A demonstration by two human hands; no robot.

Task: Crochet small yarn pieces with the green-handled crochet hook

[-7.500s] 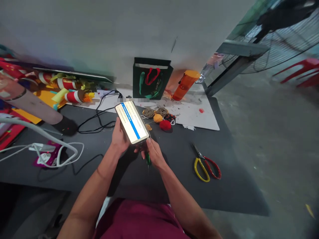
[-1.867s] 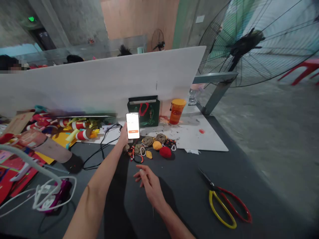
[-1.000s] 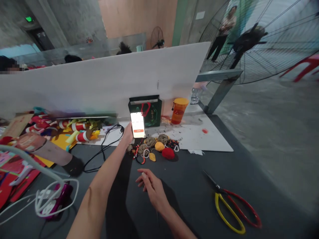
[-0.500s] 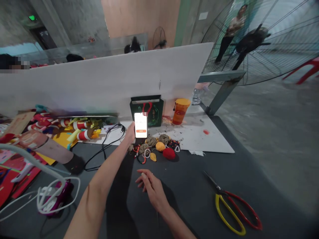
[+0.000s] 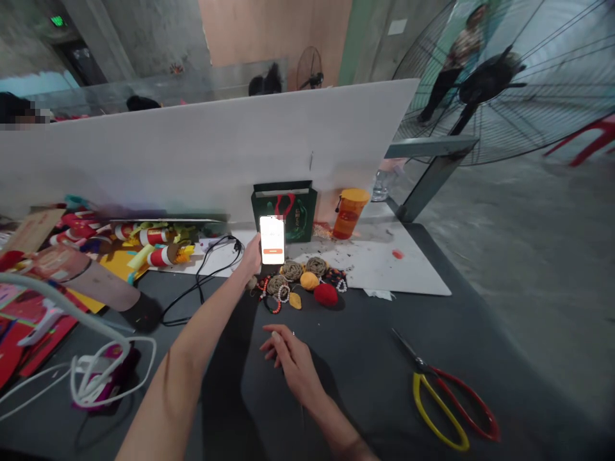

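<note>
My left hand (image 5: 251, 257) is closed around the edge of a smartphone (image 5: 272, 240), held upright with its bright screen toward me; the screen's text is too small to read. My right hand (image 5: 291, 358) hovers over or rests on the dark tabletop, holding nothing I can see, its fingers loosely bent and apart. Between the hands and the white board lie brown cord coils (image 5: 292, 271), a yellow yarn ball (image 5: 309, 280), a red yarn ball (image 5: 325, 294), a yellow leaf-shaped piece (image 5: 295, 301) and beaded bracelets (image 5: 273, 306).
Scissors (image 5: 420, 365) with yellow and red handles lie at the right. A dark green paper bag (image 5: 302, 214) and an orange cup (image 5: 350, 214) stand behind. On the left are a tumbler (image 5: 103, 285), a black cable (image 5: 204, 269), white cable (image 5: 139, 374) and craft figures. A fan (image 5: 485, 80) stands beyond.
The view has shifted slightly. Both hands keep nearly the same pose, with the phone still held up in my left hand.
</note>
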